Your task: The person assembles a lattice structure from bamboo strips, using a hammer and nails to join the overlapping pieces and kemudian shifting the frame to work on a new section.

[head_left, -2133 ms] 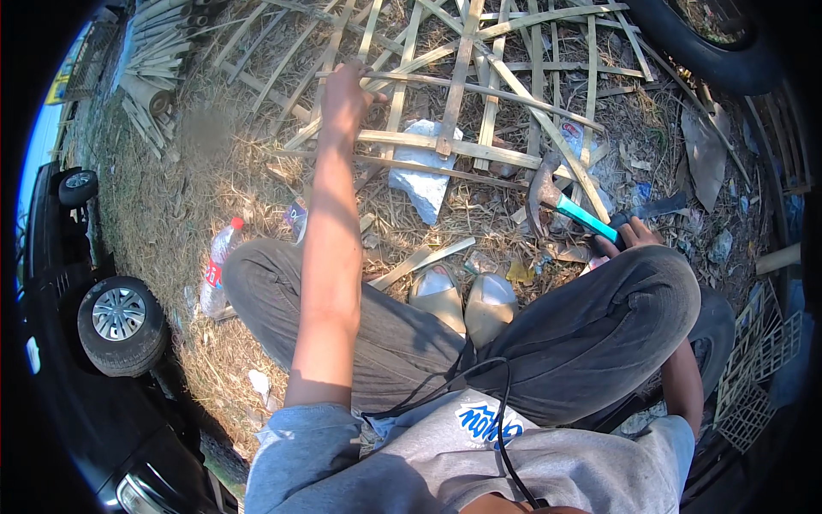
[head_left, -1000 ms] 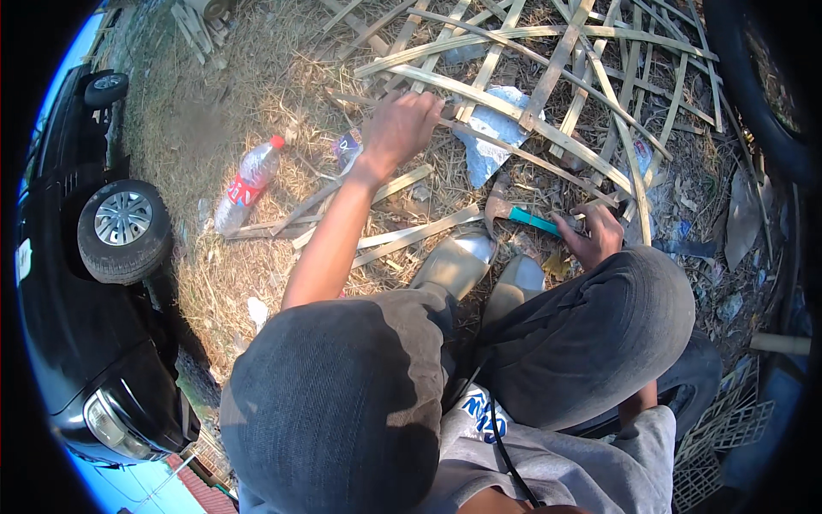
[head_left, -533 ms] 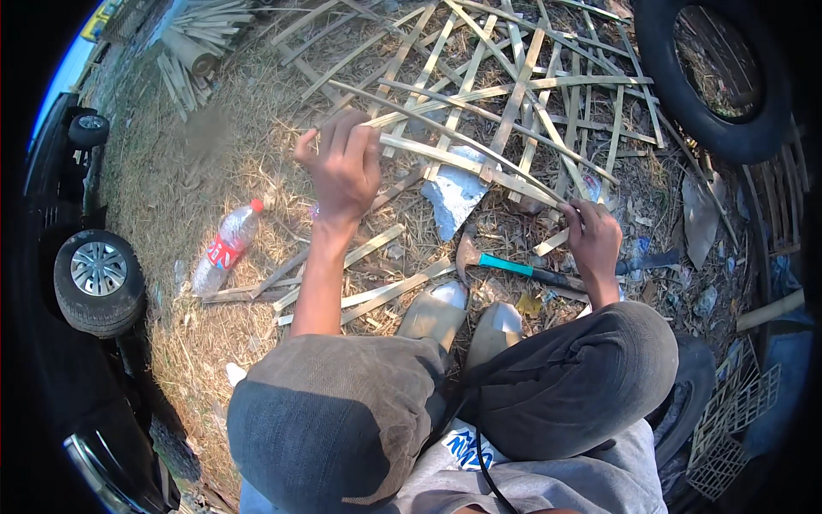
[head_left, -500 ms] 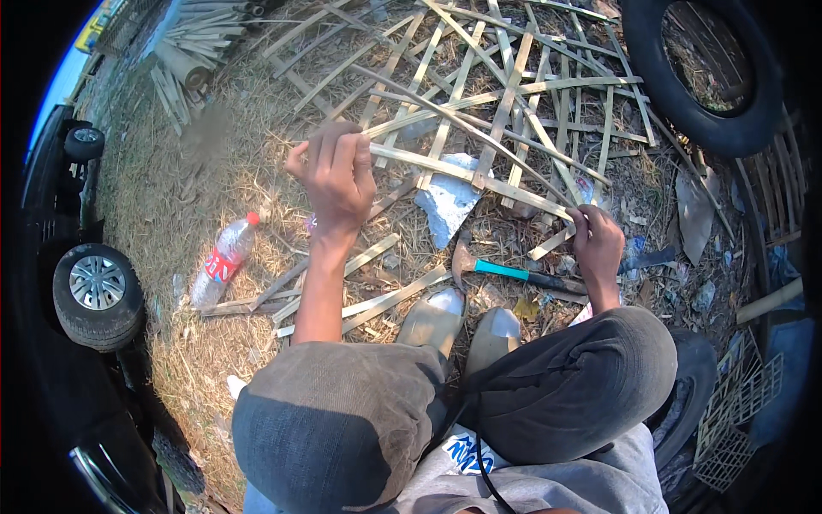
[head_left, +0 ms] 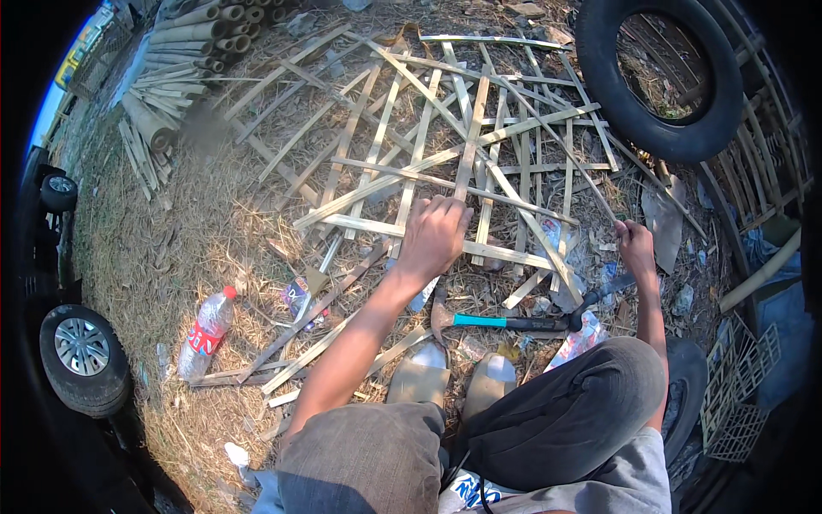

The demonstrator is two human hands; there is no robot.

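A lattice of crossed bamboo strips point(head_left: 514, 130) lies on the ground ahead of me. My left hand point(head_left: 435, 233) is closed at its near side, where an upright strip meets the front crosswise strip point(head_left: 509, 252). The fingers hide that crossing. Farther right, my right hand point(head_left: 635, 248) pinches the near end of a long thin bamboo strip point(head_left: 572, 158), which slants away to the upper left over the lattice. A hammer point(head_left: 505, 322) with a teal and black handle lies just before my shoes, below the lattice.
Loose strips point(head_left: 321, 347) and a plastic bottle point(head_left: 205, 334) with a red cap lie on dry grass at left. A black tyre point(head_left: 591, 94) stands at the far right. Bamboo poles point(head_left: 193, 34) are stacked far left, above a vehicle wheel point(head_left: 83, 349). Plastic crates point(head_left: 738, 390) sit at right.
My left hand has shifted from the front strip's left end to its middle. My right hand has moved right, off that strip's end, and the long thin strip has swung rightward with it.
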